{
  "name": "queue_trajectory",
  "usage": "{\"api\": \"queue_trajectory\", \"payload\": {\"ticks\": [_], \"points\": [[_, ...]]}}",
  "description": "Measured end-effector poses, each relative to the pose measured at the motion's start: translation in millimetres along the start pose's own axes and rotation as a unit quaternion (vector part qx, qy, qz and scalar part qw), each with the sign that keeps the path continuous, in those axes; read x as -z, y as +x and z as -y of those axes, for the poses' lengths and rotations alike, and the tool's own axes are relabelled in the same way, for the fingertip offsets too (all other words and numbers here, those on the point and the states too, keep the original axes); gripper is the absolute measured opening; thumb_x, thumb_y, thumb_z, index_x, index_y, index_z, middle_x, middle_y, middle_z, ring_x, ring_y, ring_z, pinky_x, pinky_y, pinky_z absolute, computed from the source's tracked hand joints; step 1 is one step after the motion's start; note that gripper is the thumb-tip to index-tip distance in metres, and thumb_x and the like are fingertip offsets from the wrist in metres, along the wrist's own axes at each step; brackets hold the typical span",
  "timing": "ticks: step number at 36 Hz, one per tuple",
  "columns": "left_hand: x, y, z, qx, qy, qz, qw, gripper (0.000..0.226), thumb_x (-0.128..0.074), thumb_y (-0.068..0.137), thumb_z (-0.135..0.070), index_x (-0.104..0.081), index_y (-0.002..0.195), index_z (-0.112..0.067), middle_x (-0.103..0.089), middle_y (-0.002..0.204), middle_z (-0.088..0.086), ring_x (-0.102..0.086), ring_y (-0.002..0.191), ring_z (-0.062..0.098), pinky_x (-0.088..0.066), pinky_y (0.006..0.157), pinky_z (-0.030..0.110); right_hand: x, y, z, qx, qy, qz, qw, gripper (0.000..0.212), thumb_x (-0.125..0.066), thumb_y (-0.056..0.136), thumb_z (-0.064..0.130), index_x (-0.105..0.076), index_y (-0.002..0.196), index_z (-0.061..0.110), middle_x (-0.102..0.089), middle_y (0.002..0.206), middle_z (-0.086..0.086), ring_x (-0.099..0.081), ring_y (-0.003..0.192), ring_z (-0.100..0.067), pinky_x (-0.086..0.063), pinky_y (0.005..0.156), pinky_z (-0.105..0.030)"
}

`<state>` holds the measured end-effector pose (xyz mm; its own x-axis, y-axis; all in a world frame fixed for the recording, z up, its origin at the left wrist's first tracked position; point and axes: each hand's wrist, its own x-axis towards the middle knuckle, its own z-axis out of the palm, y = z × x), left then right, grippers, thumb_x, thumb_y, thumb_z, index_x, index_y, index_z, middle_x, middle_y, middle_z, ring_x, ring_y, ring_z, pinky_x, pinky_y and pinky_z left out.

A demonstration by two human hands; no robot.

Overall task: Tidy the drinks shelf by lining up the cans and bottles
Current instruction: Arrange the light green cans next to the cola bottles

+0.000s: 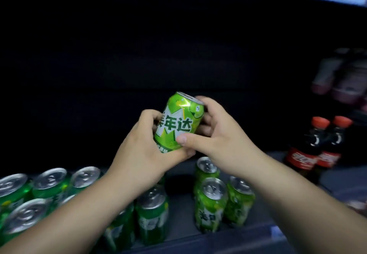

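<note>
one tilted green 美年达 can (pixel 178 123)

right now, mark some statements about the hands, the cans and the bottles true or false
1. Both the left hand and the right hand grip the green can. True.
2. The green can stands on the shelf. False: it is held above it, tilted.
3. Two cola bottles with red labels stand at the right. True.
4. The cans on the shelf are red. False: they are green with silver tops.
</note>
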<state>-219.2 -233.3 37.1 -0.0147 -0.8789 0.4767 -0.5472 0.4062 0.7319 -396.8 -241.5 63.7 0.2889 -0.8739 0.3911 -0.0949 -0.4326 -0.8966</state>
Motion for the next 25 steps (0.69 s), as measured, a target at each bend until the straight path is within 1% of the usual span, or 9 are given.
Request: {"api": "queue_trajectory", "payload": {"ticks": [2, 4, 6, 9, 13, 15, 18, 22, 25], "points": [[-15.8, -7.2, -10.1, -0.015, -0.013, 0.012, 1.000, 0.075, -0.076, 0.043, -0.073, -0.039, 0.102, -0.046, -0.063, 0.095, -0.016, -0.062, 0.084, 0.002, -0.054, 0.072, 0.041, 11.8, -12.6, 2.5, 0.018, -0.017, -0.027, 0.999, 0.063, -0.083, 0.073, 0.004, -0.054, 0.124, 0.030, -0.072, 0.112, 0.003, -0.072, 0.103, -0.016, -0.061, 0.078, -0.042], [-30.1, -13.3, -18.8, -0.034, -0.032, 0.035, 0.998, 0.073, -0.077, 0.048, -0.070, -0.038, 0.107, -0.048, -0.064, 0.103, -0.016, -0.064, 0.093, 0.002, -0.055, 0.078, 0.041, 28.8, -24.5, 6.0, 0.037, -0.038, -0.055, 0.997, 0.067, -0.084, 0.070, 0.004, -0.055, 0.123, 0.033, -0.072, 0.111, 0.006, -0.071, 0.102, -0.013, -0.060, 0.081, -0.036], [-42.5, -18.3, -27.7, -0.067, -0.030, 0.061, 0.995, 0.076, -0.076, 0.055, -0.067, -0.040, 0.119, -0.049, -0.062, 0.116, -0.016, -0.062, 0.106, 0.002, -0.054, 0.089, 0.040, 49.2, -35.5, 10.4, 0.056, -0.047, -0.082, 0.994, 0.067, -0.084, 0.067, 0.009, -0.055, 0.122, 0.033, -0.071, 0.115, 0.006, -0.069, 0.107, -0.012, -0.056, 0.087, -0.030], [-60.1, -23.8, -41.6, -0.117, 0.036, 0.074, 0.990, 0.075, -0.069, 0.064, -0.065, -0.043, 0.130, -0.042, -0.055, 0.126, -0.018, -0.054, 0.118, 0.004, -0.047, 0.100, 0.037, 84.6, -53.0, 12.4, 0.070, -0.055, -0.118, 0.989, 0.071, -0.085, 0.064, 0.017, -0.052, 0.125, 0.030, -0.068, 0.122, 0.002, -0.067, 0.113, -0.013, -0.053, 0.098, -0.035], [-88.1, -35.1, -52.3, -0.138, 0.126, 0.072, 0.980, 0.057, -0.061, 0.073, -0.060, -0.053, 0.124, -0.037, -0.053, 0.121, -0.018, -0.052, 0.116, 0.010, -0.046, 0.100, 0.040, 135.2, -78.2, 4.1, 0.057, -0.078, -0.138, 0.986, 0.067, -0.084, 0.067, 0.015, -0.052, 0.121, 0.038, -0.067, 0.122, 0.008, -0.066, 0.114, -0.012, -0.051, 0.100, -0.039], [-105.9, -42.4, -50.0, -0.142, 0.165, 0.082, 0.973, 0.050, -0.060, 0.075, -0.059, -0.059, 0.119, -0.036, -0.056, 0.119, -0.018, -0.053, 0.117, 0.012, -0.046, 0.099, 0.044, 155.7, -90.6, -4.9, 0.037, -0.085, -0.136, 0.986, 0.069, -0.083, 0.066, 0.015, -0.051, 0.121, 0.042, -0.067, 0.123, 0.009, -0.065, 0.115, -0.012, -0.052, 0.100, -0.040], [-129.6, -54.0, -47.0, -0.133, 0.236, 0.099, 0.957, 0.051, -0.055, 0.073, -0.061, -0.064, 0.117, -0.036, -0.060, 0.123, -0.012, -0.053, 0.121, 0.019, -0.046, 0.100, 0.048, 175.6, -106.7, -23.2, -0.004, -0.079, -0.116, 0.990, 0.069, -0.082, 0.064, 0.014, -0.053, 0.116, 0.049, -0.068, 0.120, 0.011, -0.066, 0.112, -0.011, -0.054, 0.098, -0.042], [-148.5, -68.6, -47.5, -0.113, 0.308, 0.115, 0.938, 0.052, -0.047, 0.073, -0.063, -0.064, 0.116, -0.039, -0.061, 0.123, -0.011, -0.054, 0.120, 0.022, -0.045, 0.099, 0.046, 181.2, -120.7, -55.1, -0.057, -0.102, -0.075, 0.990, 0.073, -0.085, 0.060, 0.026, -0.051, 0.119, 0.054, -0.066, 0.122, 0.010, -0.065, 0.114, -0.012, -0.054, 0.099, -0.046], [-152.6, -75.9, -43.8, -0.089, 0.318, 0.122, 0.936, 0.050, -0.053, 0.074, -0.059, -0.061, 0.121, -0.042, -0.062, 0.126, -0.014, -0.056, 0.120, 0.021, -0.045, 0.098, 0.049, 177.8, -125.3, -80.7, -0.085, -0.108, -0.061, 0.989, 0.075, -0.086, 0.067, 0.012, -0.050, 0.113, 0.059, -0.064, 0.122, 0.012, -0.063, 0.113, -0.009, -0.054, 0.100, -0.044]]}}
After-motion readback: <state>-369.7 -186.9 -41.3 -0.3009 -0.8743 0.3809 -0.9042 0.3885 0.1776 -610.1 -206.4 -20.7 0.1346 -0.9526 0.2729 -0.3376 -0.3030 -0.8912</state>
